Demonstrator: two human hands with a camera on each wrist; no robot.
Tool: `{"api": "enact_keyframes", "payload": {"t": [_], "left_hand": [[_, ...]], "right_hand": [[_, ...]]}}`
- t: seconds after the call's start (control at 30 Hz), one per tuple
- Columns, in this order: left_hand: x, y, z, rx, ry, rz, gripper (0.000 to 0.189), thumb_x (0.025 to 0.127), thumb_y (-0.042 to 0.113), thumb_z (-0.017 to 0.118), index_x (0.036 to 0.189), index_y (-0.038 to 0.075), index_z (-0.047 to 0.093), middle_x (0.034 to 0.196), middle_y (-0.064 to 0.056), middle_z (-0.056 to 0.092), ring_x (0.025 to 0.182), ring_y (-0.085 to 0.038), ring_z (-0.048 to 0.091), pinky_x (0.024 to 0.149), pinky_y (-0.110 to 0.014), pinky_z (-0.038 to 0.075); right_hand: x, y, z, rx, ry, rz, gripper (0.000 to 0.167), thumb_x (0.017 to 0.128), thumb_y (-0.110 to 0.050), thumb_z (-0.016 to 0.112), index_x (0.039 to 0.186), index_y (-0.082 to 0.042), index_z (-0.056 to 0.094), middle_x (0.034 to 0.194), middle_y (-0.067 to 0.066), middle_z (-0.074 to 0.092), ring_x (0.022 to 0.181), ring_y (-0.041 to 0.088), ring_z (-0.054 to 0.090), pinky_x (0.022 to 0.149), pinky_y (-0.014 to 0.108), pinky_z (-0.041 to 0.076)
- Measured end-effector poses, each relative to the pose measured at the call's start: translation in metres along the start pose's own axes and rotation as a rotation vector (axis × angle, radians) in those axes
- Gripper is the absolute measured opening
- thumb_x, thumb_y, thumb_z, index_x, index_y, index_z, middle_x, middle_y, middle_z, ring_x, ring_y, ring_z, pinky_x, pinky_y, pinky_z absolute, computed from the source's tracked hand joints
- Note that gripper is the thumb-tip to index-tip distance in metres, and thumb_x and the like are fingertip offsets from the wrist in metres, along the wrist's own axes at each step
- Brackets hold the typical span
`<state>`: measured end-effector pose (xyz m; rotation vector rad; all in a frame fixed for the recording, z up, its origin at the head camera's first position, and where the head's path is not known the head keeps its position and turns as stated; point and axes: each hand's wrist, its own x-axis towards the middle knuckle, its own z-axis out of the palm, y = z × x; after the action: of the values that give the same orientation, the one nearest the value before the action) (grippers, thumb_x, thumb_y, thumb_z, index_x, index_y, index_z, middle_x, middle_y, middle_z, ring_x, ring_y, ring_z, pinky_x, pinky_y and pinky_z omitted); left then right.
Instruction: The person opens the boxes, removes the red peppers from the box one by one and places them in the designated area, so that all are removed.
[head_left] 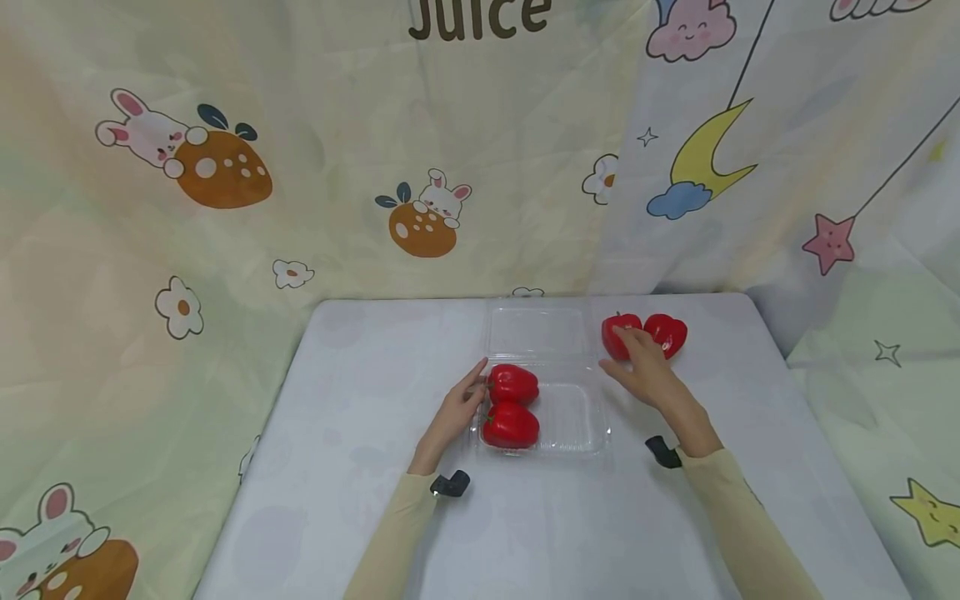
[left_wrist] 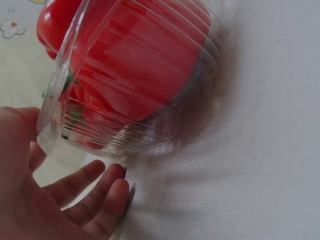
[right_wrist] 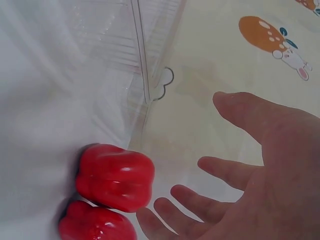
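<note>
A clear plastic clamshell box [head_left: 570,417] lies unfolded on the table, its lid [head_left: 538,329] laid back at the far side. Two red bell peppers, one farther [head_left: 513,384] and one nearer [head_left: 511,426], sit in its left half. My left hand [head_left: 453,412] touches the box's left rim, fingers fairly straight; the left wrist view shows several fingertips low beside the wall [left_wrist: 145,132]. To the right of the box, my right hand [head_left: 651,375] hovers with spread fingers over two more bell peppers, a left one [head_left: 611,333] and a right one [head_left: 670,333]. It holds nothing.
The white table [head_left: 337,533] carries the box and the loose peppers. Behind it hangs a printed cloth [head_left: 337,208] with rabbits, a moon and stars. A dark wrist camera sits on each wrist, left [head_left: 450,483] and right [head_left: 663,452].
</note>
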<state>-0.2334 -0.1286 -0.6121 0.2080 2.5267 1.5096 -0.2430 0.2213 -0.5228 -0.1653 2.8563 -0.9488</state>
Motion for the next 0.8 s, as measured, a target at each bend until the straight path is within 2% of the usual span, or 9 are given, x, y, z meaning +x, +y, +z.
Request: {"api": "enact_keyframes", "payload": {"t": [0.47, 0.8], "left_hand": [[0.001, -0.001, 0.001, -0.008, -0.006, -0.009, 0.054, 0.105, 0.031, 0.049, 0.156, 0.040, 0.033, 0.142, -0.011, 0.059, 0.122, -0.030, 0.064, 0.099, -0.047, 0.055], [0.000, 0.000, 0.000, -0.009, -0.010, -0.002, 0.054, 0.106, 0.031, 0.048, 0.156, 0.042, 0.032, 0.143, -0.010, 0.058, 0.123, -0.029, 0.064, 0.101, -0.049, 0.054]], "right_hand": [[0.006, -0.010, -0.002, 0.003, -0.090, -0.052, 0.086, 0.090, -0.034, 0.073, 0.156, -0.004, 0.027, 0.157, 0.028, 0.028, 0.145, 0.051, 0.023, 0.105, 0.070, 0.040], [0.008, -0.025, 0.003, -0.067, -0.141, -0.066, 0.086, 0.089, -0.035, 0.073, 0.156, -0.006, 0.029, 0.157, 0.027, 0.031, 0.145, 0.050, 0.027, 0.106, 0.070, 0.040]]}}
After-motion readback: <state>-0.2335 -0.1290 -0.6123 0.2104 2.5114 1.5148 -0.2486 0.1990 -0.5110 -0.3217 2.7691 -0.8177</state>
